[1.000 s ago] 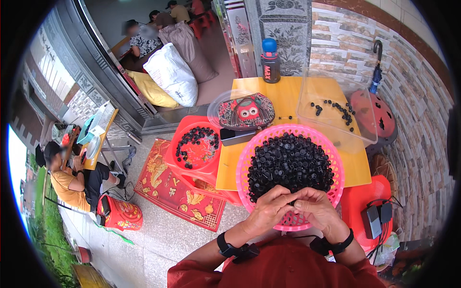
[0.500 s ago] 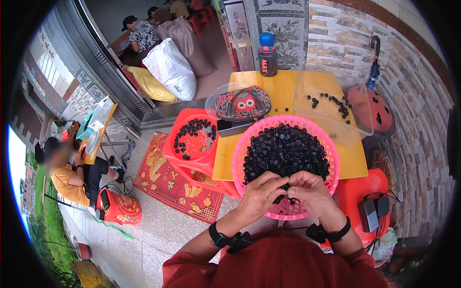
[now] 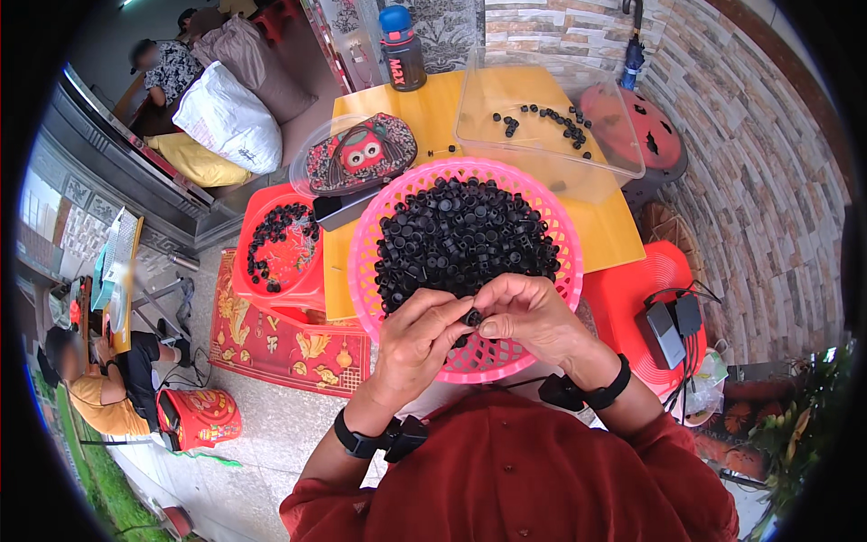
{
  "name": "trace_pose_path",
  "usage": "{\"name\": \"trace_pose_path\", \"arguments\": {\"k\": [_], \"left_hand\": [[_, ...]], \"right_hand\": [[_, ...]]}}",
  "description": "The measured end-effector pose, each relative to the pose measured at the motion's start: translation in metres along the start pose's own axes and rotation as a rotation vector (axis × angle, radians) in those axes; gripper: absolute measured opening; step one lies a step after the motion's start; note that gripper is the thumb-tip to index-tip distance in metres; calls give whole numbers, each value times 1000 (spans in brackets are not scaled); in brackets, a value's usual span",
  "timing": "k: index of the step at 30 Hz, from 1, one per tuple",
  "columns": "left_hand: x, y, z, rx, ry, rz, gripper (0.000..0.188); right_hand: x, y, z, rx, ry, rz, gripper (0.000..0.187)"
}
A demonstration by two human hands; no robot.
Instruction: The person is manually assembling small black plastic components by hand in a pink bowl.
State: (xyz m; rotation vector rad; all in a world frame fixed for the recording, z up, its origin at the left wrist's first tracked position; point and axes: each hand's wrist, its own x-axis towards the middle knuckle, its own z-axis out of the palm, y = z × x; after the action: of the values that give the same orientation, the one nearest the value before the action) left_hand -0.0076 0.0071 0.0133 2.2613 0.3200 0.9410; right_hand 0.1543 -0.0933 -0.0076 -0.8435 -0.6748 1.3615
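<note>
Over the near side of a pink plastic basket (image 3: 567,230), my two hands meet at the fingertips. My left hand (image 3: 411,341) is closed, its thumb and fingers pinching a small round black plastic part (image 3: 470,317). From the other side, the thumb and forefinger of my right hand (image 3: 535,327) close on the same part. A large heap of similar black plastic parts (image 3: 465,237) fills much of the basket just beyond my fingers. What exactly my fingertips do to the part is too small to make out.
The basket overlaps a yellow table (image 3: 433,113) bearing a bottle (image 3: 402,54), an owl-patterned case (image 3: 366,154) and a clear bin (image 3: 542,149) with several black parts. Red stools stand left (image 3: 284,244) and right (image 3: 623,289), the right one with black adapters. Another person (image 3: 99,388) sits far left.
My view has swung, so the table and basket sit further left and higher in the picture. Both hands stay together over the basket; the black part between the fingertips shows more plainly now.
</note>
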Motion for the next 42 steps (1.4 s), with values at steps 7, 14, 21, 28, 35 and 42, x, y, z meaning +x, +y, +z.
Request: {"name": "trace_pose_path", "arguments": {"k": [7,14,21,28,35,42], "left_hand": [[2,-4,1,5,0,14,31],[2,-7,3,-142,-27,-104,27],[-4,-13,10,-240,3,-172,26],[-2,-11,9,-216,-12,-126,26],[3,-11,6,-220,-76,-146,24],[1,-22,9,-393,-126,-254,22]], "right_hand": [[2,1,-3,32,-14,5,20],[1,7,-3,189,2,62,18],[-2,5,4,315,50,118,19],[-2,1,-3,289,43,205,20],[1,-6,-10,244,45,286,20],[3,-1,-12,353,88,361,15]]}}
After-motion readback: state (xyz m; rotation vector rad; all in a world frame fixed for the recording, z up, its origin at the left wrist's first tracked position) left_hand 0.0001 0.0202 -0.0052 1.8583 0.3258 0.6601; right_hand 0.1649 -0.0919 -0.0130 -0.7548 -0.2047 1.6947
